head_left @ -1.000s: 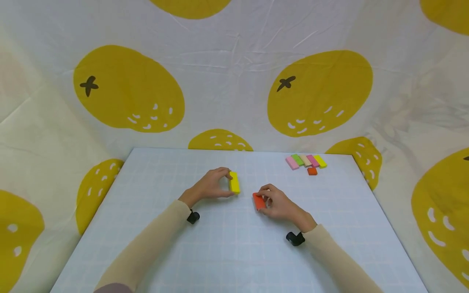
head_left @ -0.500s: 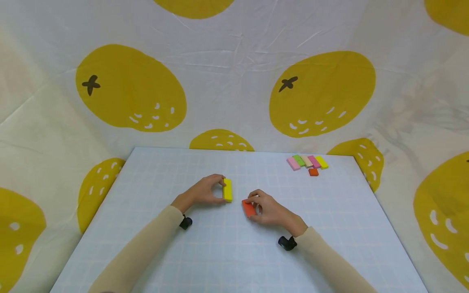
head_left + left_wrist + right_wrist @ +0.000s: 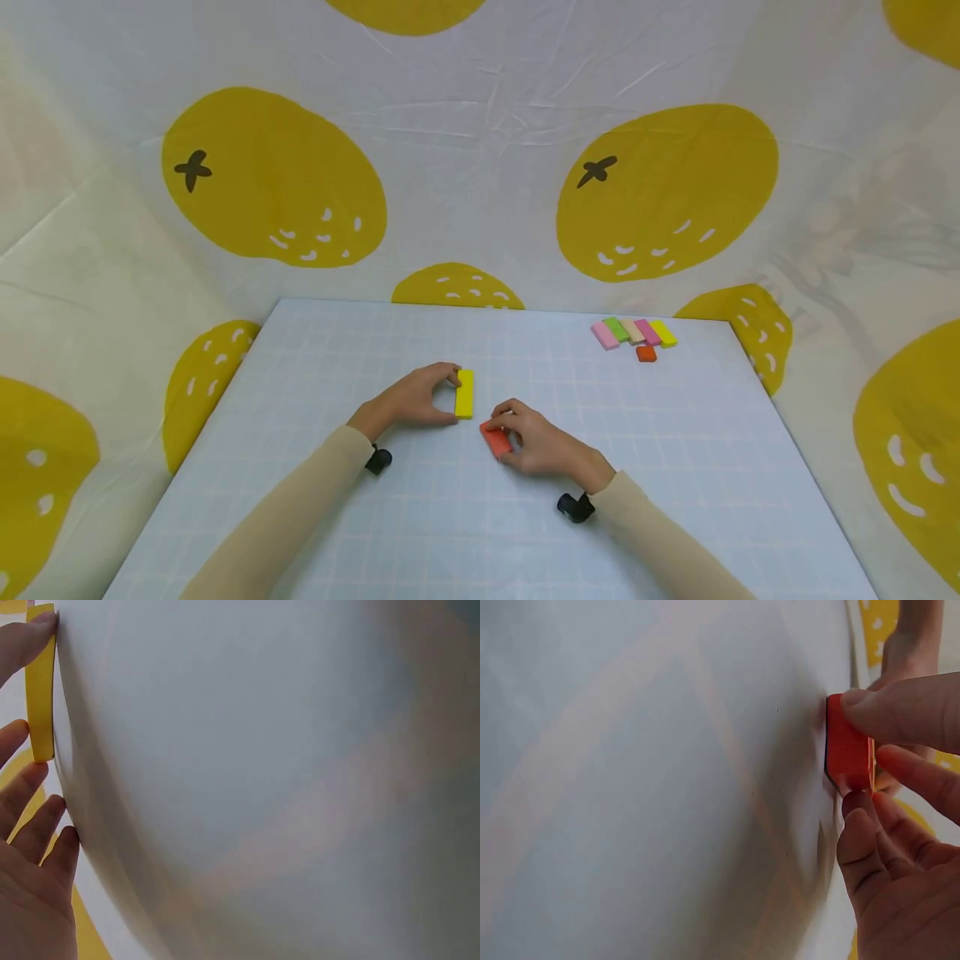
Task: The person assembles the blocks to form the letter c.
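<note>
Right hand (image 3: 540,446) had just brought the red block (image 3: 495,442) left and down, narrowing the gap to the yellow block (image 3: 465,394), frame centre. Still apart; probably fine positioning by then. Left hand (image 3: 412,398) pinched yellow end to end, right pinched red. Count: two held, six upper right: light pink (image 3: 605,336), green (image 3: 616,329), beige (image 3: 632,332), magenta (image 3: 647,332), second yellow (image 3: 663,333), orange-red (image 3: 647,354). Eight total.

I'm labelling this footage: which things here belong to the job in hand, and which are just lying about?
Apparently in use:
yellow block, in the left hand
red block, in the right hand

Lying about, far right on the table:
light pink block
green block
beige block
dark pink block
second yellow block
small orange block
</note>
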Demonstrator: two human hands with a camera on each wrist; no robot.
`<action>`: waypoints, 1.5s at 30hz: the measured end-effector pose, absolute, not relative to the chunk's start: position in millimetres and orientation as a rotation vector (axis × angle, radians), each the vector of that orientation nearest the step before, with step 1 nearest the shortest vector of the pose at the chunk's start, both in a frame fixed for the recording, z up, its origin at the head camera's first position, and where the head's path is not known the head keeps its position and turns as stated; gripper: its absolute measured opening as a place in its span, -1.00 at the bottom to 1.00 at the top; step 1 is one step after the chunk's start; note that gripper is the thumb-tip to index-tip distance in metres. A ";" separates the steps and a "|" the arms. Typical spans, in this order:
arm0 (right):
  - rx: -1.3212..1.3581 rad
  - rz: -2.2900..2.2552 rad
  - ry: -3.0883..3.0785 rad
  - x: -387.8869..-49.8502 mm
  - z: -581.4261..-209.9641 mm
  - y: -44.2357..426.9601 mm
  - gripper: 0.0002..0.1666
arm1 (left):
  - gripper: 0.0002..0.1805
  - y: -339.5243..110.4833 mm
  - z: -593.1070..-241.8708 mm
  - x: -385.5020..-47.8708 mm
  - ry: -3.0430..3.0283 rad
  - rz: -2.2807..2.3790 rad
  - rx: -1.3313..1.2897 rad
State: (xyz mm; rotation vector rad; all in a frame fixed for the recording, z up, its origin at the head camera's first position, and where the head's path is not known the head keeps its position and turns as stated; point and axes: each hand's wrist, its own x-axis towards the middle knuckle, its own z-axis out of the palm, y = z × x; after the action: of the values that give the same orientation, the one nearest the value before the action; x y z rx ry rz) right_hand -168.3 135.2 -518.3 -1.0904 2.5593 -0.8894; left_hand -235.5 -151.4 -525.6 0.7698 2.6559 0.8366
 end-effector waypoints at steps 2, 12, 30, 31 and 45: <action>-1.085 -0.892 2.559 -167.3 -518.6 134.7 -0.51 | -0.43 -150.7 -524.9 -234.5 2.658 0.823 0.757; -0.980 -0.991 2.579 -161.2 -520.3 135.2 -0.49 | -0.42 -150.0 -517.9 -230.7 2.643 0.815 0.743; -0.792 -1.034 2.730 -152.7 -526.4 127.1 -0.56 | -0.41 -158.3 -520.1 -226.9 2.657 0.818 0.785; -0.794 -1.036 2.734 -152.7 -526.5 126.4 -0.56 | -0.40 -158.1 -519.9 -226.9 2.668 0.810 0.787; -0.844 -1.051 2.696 -154.8 -524.5 117.5 -0.57 | -0.39 -151.4 -523.7 -230.8 2.778 0.657 0.850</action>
State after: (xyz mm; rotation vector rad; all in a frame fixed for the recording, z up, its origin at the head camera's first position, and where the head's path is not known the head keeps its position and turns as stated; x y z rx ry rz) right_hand -154.8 117.5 -524.5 -0.8438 2.6963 -1.0510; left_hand -230.8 -151.4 -523.7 0.8502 2.7783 0.6568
